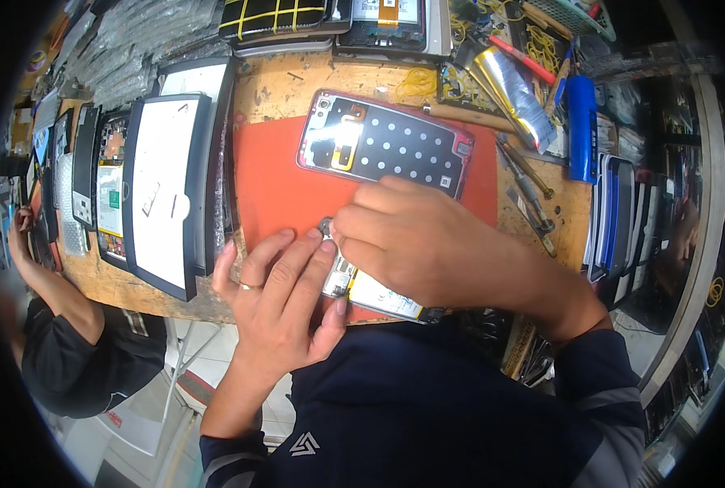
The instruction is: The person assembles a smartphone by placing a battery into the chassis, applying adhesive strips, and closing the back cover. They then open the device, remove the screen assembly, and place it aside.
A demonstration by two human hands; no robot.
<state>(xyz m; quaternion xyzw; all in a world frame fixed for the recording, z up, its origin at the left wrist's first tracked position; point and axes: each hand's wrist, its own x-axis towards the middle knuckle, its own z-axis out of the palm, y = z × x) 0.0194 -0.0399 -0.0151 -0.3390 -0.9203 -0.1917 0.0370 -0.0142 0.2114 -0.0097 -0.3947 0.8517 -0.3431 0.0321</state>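
Note:
An opened smartphone [383, 298] lies near the front edge of an orange-red mat, with its inner board and pale battery exposed. My left hand [285, 289] is open, fingers spread, with its fingertips and thumb resting at the phone's left end. Over the phone's upper part, my right hand [403, 236] has its fingers curled into a pinch. Whatever it grips, if anything, is hidden behind the fingers. Farther back on the mat [269, 163] sits a detached phone back panel [403, 150] with a dotted dark surface and a clear rim.
A white-topped box [167, 195] and another opened phone [112, 191] stand at left. To the right lie screwdrivers [529, 191], a blue slim case [580, 130] and a stack of phones [610, 211]. Wrapped parts [126, 49] fill the back left. Another person's arm [57, 285] reaches in at far left.

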